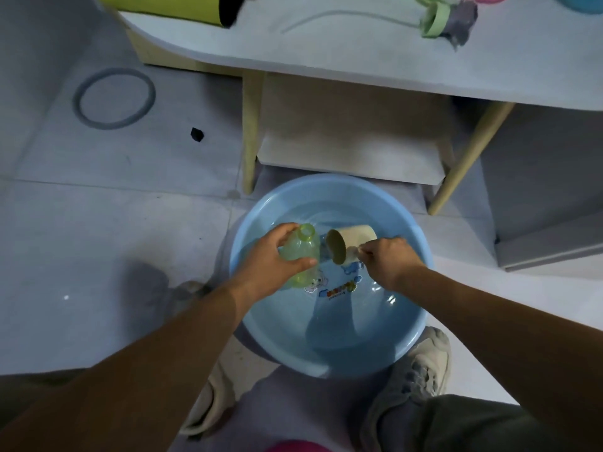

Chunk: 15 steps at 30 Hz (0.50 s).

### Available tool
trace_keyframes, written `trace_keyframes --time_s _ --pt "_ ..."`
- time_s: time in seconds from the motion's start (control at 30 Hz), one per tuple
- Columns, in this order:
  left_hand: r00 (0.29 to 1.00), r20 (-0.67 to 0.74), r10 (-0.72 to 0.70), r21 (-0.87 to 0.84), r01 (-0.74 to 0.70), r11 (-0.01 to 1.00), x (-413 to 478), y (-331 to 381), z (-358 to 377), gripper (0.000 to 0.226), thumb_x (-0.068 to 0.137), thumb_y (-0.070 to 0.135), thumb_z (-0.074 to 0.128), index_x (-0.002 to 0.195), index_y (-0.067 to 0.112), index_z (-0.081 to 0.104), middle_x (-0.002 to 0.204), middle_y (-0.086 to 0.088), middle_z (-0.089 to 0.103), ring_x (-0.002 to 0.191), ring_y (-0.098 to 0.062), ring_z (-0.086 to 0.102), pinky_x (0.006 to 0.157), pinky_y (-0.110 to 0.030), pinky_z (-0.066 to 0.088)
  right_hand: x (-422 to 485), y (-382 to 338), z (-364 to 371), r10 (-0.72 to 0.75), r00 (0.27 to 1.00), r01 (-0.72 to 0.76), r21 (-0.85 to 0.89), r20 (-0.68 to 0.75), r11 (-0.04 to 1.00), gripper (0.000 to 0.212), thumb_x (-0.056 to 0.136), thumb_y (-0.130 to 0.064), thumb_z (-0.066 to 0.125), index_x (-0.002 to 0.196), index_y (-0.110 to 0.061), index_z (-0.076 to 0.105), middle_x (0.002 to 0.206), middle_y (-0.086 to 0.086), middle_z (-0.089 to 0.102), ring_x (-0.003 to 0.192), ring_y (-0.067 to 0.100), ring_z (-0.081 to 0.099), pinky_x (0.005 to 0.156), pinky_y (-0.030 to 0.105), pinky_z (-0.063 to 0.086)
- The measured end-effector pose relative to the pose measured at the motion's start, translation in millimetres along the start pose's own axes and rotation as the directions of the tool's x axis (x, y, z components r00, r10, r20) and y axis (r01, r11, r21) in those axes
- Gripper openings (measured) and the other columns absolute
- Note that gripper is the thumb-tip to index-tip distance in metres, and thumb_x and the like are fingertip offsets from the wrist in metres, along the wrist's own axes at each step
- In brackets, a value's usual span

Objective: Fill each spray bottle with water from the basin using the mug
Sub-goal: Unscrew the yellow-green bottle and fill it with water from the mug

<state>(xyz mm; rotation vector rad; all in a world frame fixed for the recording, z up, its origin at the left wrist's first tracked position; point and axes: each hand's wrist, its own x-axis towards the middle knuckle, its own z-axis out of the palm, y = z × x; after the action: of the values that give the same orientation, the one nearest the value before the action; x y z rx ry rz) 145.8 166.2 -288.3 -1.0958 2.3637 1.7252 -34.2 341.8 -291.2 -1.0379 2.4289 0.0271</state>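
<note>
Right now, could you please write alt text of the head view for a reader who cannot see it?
Over a blue basin of water, the left hand grips an open green bottle while the right hand holds a beige mug by its handle, tipped toward the bottle. A spray head with its tube lies on the table behind.

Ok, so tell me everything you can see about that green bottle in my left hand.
The bottle is see-through pale green plastic with an open neck and no spray head. It is tilted, mouth up and toward the mug, over the blue basin. The left hand grips its body, thumb across the front. The mug's mouth tips close beside its neck; contact is unclear, as is any water inside.
</note>
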Motion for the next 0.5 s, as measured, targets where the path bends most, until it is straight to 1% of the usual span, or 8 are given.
trace_keyframes --time_s 0.07,0.2,0.27,0.37,0.5 --pt "1.000 0.007 -0.006 0.003 0.006 1.000 0 -1 -1 0.072 0.076 0.034 0.091 0.138 0.037 0.054 0.134 0.009 0.060 0.124 -0.010 0.054 0.106 -0.032 0.048 2 -1 2 0.004 1.000 -0.004 -0.006 0.009 1.000 0.035 0.104 -0.034 0.035 0.105 -0.021 0.067 0.102 0.011 0.069 0.101 0.034 0.053 0.078 0.030 0.031" --pt "1.000 0.004 -0.013 0.004 0.013 1.000 -1 -4 0 0.068 0.076 0.029 0.091 0.135 0.035 0.056 0.129 0.013 0.059 0.124 -0.007 0.053 0.105 -0.029 0.045 3 -1 7 0.022 0.999 -0.022 -0.016 0.040 1.000 0.030 0.101 -0.030 0.038 0.107 -0.025 0.067 0.102 0.010 0.069 0.104 0.036 0.051 0.084 0.033 0.043" --pt "1.000 -0.004 -0.011 0.006 0.011 1.000 -1 -6 2 0.066 0.076 0.026 0.091 0.133 0.031 0.057 0.126 0.013 0.061 0.122 -0.008 0.053 0.103 -0.026 0.043 2 -1 9 0.030 0.998 -0.029 -0.029 0.050 0.999 0.030 0.101 -0.029 0.038 0.111 -0.025 0.066 0.103 0.011 0.070 0.103 0.035 0.051 0.084 0.032 0.042" --pt "1.000 -0.003 -0.018 -0.004 0.018 1.000 0 -10 7 0.066 0.076 0.025 0.092 0.133 0.030 0.058 0.127 0.011 0.063 0.124 -0.007 0.053 0.104 -0.025 0.043 1 0 9 0.030 0.998 -0.029 -0.031 0.055 0.999 0.030 0.100 -0.028 0.041 0.115 -0.024 0.067 0.106 0.011 0.070 0.104 0.034 0.052 0.082 0.030 0.038" --pt "1.000 -0.006 -0.015 0.002 0.015 1.000 2 -12 12 0.065 0.076 0.025 0.092 0.132 0.030 0.059 0.124 0.013 0.064 0.120 -0.007 0.056 0.100 -0.023 0.044 0 2 8 0.060 0.996 -0.061 0.010 0.073 0.998 0.030 0.100 -0.029 0.043 0.116 -0.025 0.068 0.109 0.011 0.069 0.107 0.034 0.054 0.087 0.033 0.045"
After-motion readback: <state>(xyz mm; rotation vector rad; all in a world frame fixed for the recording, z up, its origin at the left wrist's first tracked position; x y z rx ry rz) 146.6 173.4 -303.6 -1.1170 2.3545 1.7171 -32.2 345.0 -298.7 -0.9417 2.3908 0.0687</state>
